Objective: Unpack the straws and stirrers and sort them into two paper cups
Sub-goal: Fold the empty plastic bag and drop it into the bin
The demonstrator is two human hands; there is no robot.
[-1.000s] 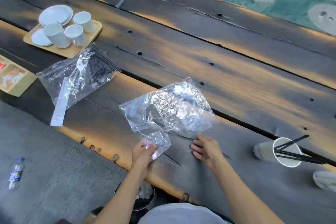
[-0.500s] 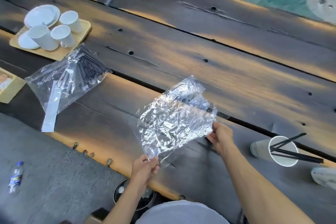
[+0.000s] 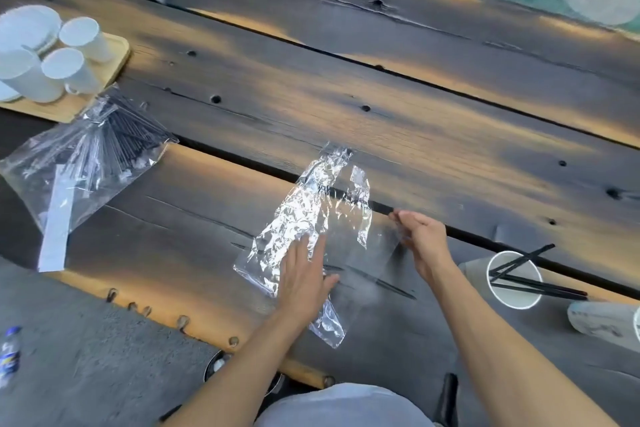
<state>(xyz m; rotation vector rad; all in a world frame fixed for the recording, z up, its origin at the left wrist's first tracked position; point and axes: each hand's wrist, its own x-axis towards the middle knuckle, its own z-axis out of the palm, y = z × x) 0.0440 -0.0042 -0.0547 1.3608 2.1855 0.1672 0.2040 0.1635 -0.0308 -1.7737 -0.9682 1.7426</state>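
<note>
A crinkled clear plastic bag lies on the dark wooden table in front of me. My left hand rests flat on its near end, fingers spread. My right hand pinches the bag's right edge. A few thin black sticks lie under or inside the clear plastic between my hands; I cannot tell which. To the right stands a white paper cup with several black sticks leaning out of it. A second paper cup lies on its side at the right edge.
A second clear bag packed with black sticks lies at the left, with a white paper strip under it. Behind it a wooden tray carries white cups and plates. A small bottle lies on the grey floor below the table's near edge.
The bag was held up between both hands; now it lies on the table. My left hand let go of its corner and spread flat on it, while my right hand keeps the right edge.
</note>
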